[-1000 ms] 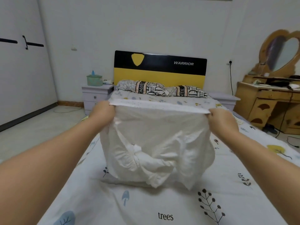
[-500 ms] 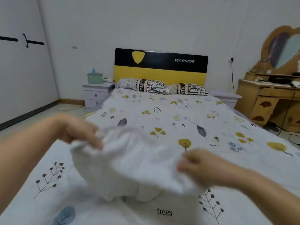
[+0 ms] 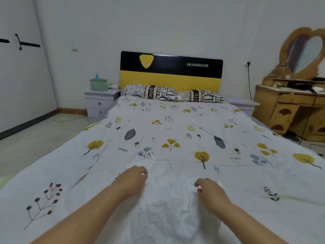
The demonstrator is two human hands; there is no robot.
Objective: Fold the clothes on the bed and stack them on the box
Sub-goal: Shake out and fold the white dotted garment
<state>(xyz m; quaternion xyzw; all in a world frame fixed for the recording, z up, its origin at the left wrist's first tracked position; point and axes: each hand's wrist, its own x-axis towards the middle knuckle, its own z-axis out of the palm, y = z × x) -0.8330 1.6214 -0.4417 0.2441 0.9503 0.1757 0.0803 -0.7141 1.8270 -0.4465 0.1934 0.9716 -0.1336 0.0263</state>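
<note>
Spreading white garment (image 3: 168, 205) flat on bed (image 3: 175, 131), near edge; left hand (image 3: 134, 178) and right hand (image 3: 211, 191) resting on it, fingers loosely curled, gripping nothing. Next: probably smoothing, then folding.

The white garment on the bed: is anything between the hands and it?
Nothing visible. The garment lies spread on the bed, and the left hand and right hand are already at its upper part. No box is in view.

white garment (image 3: 168, 213) — near edge cut off | left hand (image 3: 135, 176) fingertips — blurred, grip unclear
</note>
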